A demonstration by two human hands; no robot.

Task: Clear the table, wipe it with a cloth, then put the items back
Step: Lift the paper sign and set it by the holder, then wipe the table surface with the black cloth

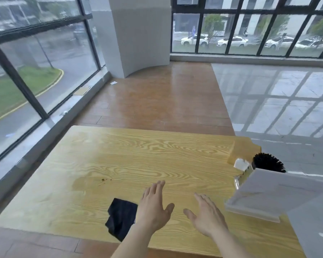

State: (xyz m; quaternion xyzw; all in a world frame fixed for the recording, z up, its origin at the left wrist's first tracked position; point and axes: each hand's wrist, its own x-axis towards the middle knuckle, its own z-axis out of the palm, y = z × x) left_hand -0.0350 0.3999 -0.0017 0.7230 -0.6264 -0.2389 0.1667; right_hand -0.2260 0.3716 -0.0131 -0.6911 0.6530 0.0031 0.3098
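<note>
A light wooden table (131, 157) fills the lower part of the view. A dark cloth (120, 217) lies crumpled near its front edge, partly under my left wrist. My left hand (153, 205) hovers flat and open just right of the cloth, fingers spread, holding nothing. My right hand (206, 215) is open beside it, palm down, also holding nothing. A small brown stain (105, 180) marks the tabletop left of centre.
At the table's right edge a grey blurred block (268, 194) covers part of the scene, with a black bristly brush-like thing (268, 162), a white object (241, 163) and a metal rim (238, 180) showing beside it. Windows run along the left and back; wood and tile floor lie beyond.
</note>
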